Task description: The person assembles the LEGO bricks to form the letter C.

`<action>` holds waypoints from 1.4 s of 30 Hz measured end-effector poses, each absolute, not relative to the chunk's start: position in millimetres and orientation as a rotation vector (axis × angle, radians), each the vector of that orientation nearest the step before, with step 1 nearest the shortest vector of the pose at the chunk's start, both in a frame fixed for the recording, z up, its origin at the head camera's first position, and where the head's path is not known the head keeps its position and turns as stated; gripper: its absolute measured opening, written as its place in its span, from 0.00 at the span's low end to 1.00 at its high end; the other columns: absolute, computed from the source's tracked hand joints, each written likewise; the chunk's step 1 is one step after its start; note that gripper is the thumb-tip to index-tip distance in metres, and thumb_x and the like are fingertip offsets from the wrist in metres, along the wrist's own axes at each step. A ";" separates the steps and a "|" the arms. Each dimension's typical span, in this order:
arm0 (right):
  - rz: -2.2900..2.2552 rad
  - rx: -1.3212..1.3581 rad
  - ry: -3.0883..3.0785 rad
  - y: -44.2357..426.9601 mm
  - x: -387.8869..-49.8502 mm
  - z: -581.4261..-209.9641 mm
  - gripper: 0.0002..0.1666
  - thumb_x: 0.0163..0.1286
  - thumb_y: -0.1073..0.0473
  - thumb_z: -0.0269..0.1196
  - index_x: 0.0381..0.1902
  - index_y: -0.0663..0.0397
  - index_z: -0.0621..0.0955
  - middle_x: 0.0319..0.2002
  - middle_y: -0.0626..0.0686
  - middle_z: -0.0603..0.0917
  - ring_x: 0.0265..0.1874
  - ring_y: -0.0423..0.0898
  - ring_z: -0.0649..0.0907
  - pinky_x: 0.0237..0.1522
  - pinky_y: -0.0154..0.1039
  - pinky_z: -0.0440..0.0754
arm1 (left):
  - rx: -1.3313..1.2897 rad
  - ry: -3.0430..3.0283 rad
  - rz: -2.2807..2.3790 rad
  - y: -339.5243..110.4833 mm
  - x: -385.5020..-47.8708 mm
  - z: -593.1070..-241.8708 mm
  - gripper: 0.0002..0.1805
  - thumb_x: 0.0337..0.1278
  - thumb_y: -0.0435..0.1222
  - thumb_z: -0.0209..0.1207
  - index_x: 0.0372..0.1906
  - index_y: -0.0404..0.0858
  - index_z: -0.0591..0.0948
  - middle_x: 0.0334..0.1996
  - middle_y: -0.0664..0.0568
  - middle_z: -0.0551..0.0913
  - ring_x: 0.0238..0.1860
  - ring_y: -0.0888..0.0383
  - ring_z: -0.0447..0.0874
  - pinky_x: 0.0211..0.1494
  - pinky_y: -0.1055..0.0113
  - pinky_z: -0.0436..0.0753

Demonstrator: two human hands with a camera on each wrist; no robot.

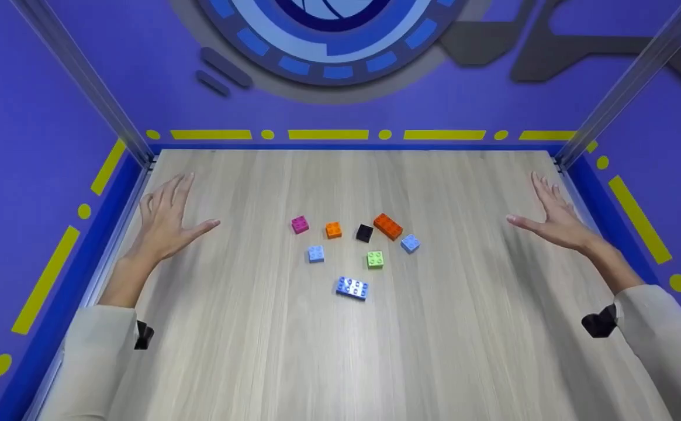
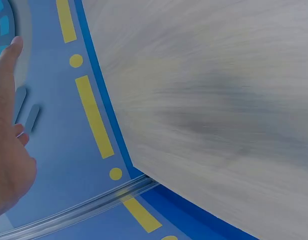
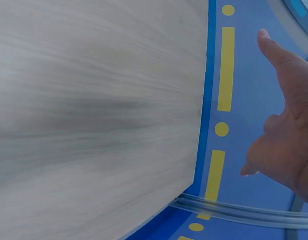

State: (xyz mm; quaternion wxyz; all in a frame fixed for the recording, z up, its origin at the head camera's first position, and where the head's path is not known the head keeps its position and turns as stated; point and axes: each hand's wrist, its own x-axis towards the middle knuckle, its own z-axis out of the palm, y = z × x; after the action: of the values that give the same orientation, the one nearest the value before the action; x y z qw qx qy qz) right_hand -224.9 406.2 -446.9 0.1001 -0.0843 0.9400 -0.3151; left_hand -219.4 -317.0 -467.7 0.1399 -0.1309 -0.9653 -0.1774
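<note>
Both hands hover apart above the table, fingers spread and holding nothing. The left hand (image 1: 168, 219) is over the left side, the right hand (image 1: 559, 219) over the right. Between them lie loose toy building bricks: a magenta brick (image 1: 300, 224), an orange brick (image 1: 333, 230), a black brick (image 1: 364, 233), a longer red-orange brick (image 1: 388, 226), a light blue brick (image 1: 315, 254), another light blue brick (image 1: 410, 243), a lime green brick (image 1: 375, 259) and a longer blue brick (image 1: 352, 287) nearest the front. In the wrist views, the left hand (image 2: 11, 135) and right hand (image 3: 289, 120) show only partly.
The wood-grain table (image 1: 246, 351) is bounded by a blue back wall (image 1: 141, 88) with yellow marks and similar side walls. Metal posts (image 1: 83, 76) stand at the back corners. Small black devices (image 1: 600, 321) sit at the sleeve cuffs.
</note>
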 end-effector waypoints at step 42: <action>-1.408 -0.607 2.377 339.8 -181.4 -512.5 0.29 0.72 0.61 0.57 0.69 0.60 0.66 0.60 0.70 0.74 0.53 0.40 0.81 0.48 0.27 0.79 | -0.522 -2.890 -1.418 -242.4 -188.5 -526.0 0.40 0.56 0.50 0.64 0.72 0.47 0.63 0.55 0.47 0.79 0.46 0.53 0.82 0.49 0.52 0.78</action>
State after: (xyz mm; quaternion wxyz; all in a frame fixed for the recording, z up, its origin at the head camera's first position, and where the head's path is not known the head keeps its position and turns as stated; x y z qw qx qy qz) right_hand -181.4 339.8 -512.5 0.1561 -0.2119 0.8300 -0.4917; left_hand -188.5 -242.4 -526.0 -0.0599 -0.1599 -0.8846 -0.4340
